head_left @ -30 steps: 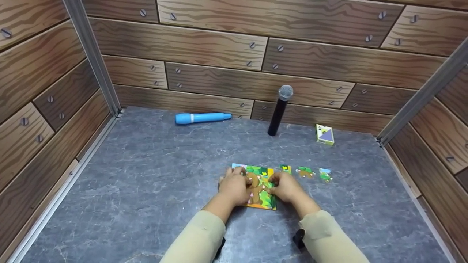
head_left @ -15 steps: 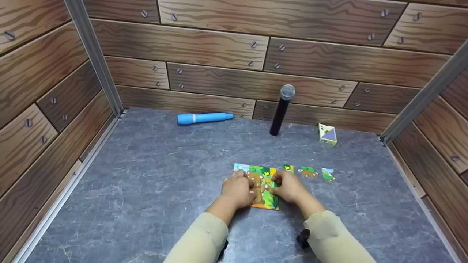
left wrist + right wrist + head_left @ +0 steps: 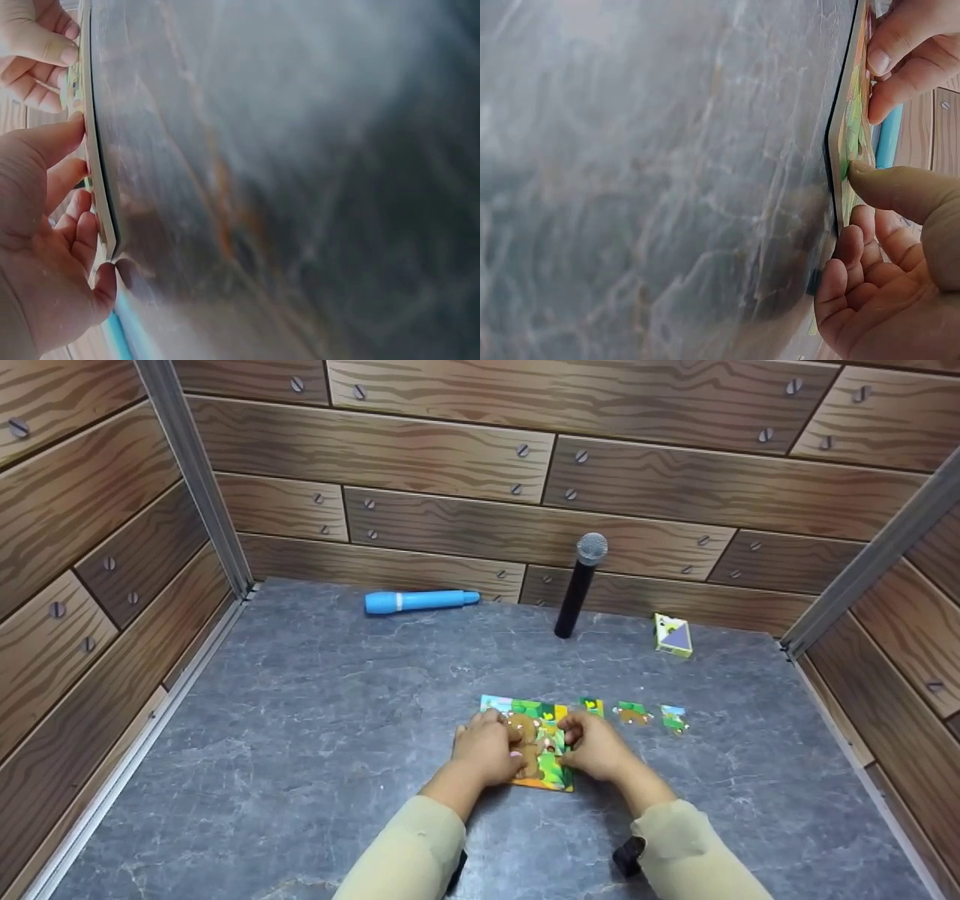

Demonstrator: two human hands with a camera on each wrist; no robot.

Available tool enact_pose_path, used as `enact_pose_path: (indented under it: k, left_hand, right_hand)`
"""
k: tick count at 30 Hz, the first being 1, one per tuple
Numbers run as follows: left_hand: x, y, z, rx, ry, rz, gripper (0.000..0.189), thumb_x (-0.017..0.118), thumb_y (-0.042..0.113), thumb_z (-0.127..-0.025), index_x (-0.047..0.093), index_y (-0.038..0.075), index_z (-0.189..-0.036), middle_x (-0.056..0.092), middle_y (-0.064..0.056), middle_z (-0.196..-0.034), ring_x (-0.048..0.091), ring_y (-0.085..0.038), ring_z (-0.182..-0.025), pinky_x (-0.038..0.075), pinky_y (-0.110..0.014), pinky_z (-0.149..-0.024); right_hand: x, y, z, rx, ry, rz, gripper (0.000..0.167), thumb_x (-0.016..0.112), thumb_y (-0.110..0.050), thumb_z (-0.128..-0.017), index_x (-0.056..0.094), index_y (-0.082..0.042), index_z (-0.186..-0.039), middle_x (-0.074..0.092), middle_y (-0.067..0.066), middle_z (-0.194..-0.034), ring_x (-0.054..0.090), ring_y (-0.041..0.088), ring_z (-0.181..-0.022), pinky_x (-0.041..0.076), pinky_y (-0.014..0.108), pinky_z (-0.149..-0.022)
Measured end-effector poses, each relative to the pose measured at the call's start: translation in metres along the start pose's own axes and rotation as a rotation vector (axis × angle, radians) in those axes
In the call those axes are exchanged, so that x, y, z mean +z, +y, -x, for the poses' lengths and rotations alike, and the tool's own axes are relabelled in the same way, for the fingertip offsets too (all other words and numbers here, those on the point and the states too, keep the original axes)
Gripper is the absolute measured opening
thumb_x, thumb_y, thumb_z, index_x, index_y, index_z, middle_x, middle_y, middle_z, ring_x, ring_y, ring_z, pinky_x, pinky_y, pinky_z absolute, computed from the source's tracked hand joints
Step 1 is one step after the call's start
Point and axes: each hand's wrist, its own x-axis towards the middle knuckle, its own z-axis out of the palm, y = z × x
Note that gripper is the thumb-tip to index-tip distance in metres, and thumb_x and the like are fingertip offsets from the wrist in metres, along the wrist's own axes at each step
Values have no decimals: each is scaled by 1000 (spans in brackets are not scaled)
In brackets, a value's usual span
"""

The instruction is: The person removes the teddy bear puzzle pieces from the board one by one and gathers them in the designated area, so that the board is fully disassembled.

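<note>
A picture puzzle (image 3: 529,772) with a brown bear on green lies flat on the grey tabletop, in the middle of the head view. My left hand (image 3: 484,746) rests over its left side, the thumb (image 3: 64,139) and fingertips touching the picture and its edge. At the right side my right hand (image 3: 596,746) has thumb and forefinger around a puzzle piece (image 3: 550,741) with a white and red detail. From the right wrist, the thumb (image 3: 885,180) presses on the green surface while the other fingers curl by the board's edge. Part of the picture is hidden under both hands.
Three loose puzzle pieces lie in a row to the right: a yellow-green one (image 3: 592,706), a brown one (image 3: 632,713) and a blue-green one (image 3: 673,718). Behind are a blue microphone-shaped object (image 3: 420,601), an upright black microphone (image 3: 574,592) and a card box (image 3: 673,635). Wood-patterned walls (image 3: 450,472) enclose the table.
My right hand has shifted slightly right, baring more of the piece with the white and red detail. My left hand stays on the puzzle. The head view has moved a little.
</note>
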Motion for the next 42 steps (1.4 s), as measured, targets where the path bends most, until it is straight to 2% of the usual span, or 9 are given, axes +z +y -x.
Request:
enact_pose_path:
  k: [7,15,20,24,29,33,37,42]
  left_hand:
    - [1,-1,0,-1,-1,11,35,77,38,-95,80,20,-125,58,-3,-128,53,-26,-121,42,-48,-97]
    - [1,-1,1,-4,17,21,38,80,38,-92,79,21,-126,59,-2,-124,54,-25,-118,42,-46,-94]
    - [0,-1,2,7,24,22,36,81,37,-92,80,21,-124,60,-1,-123,55,-25,-117,42,-46,-93]
    - [0,-1,2,12,25,19,35,81,38,-92,81,21,-122,60,-1,-121,55,-24,-116,42,-46,-92]
    - [0,-1,2,13,26,30,33,82,38,-92,81,20,-119,59,-1,-120,55,-24,-116,42,-48,-94]
    - [0,-2,2,12,30,38,33,82,37,-91,81,20,-119,59,-1,-118,55,-24,-115,42,-48,-94]
    - [0,-2,3,8,26,42,33,82,37,-91,81,20,-119,59,-1,-119,55,-24,-114,42,-47,-91]
    - [1,-3,3,10,22,43,36,82,37,-91,80,20,-123,60,-2,-122,55,-25,-115,43,-46,-90]
  right_hand:
    - [0,3,0,7,25,-47,44,80,14,-76,65,11,-117,62,9,-93,59,21,-83,54,31,-74]
    - [-13,7,2,-69,70,-47,45,80,10,-76,68,13,-120,63,9,-93,56,22,-83,48,30,-72]
    - [-25,7,4,-81,110,-11,46,82,9,-78,71,8,-123,67,10,-95,59,21,-83,50,31,-72]
    - [-35,6,5,-79,128,8,45,81,8,-80,73,5,-123,68,12,-98,61,21,-82,51,30,-67]
    - [-48,6,6,-64,126,-1,45,80,7,-82,71,6,-127,67,17,-102,61,22,-82,51,28,-60]
    - [-59,6,8,-52,133,43,45,80,3,-87,70,5,-131,67,20,-108,59,22,-85,49,30,-65]
    - [-72,7,10,-73,154,47,44,78,5,-88,69,7,-131,66,20,-107,60,22,-84,50,29,-67]
    - [-92,9,13,-108,181,52,46,79,6,-88,67,9,-132,66,21,-104,61,22,-80,50,25,-61]
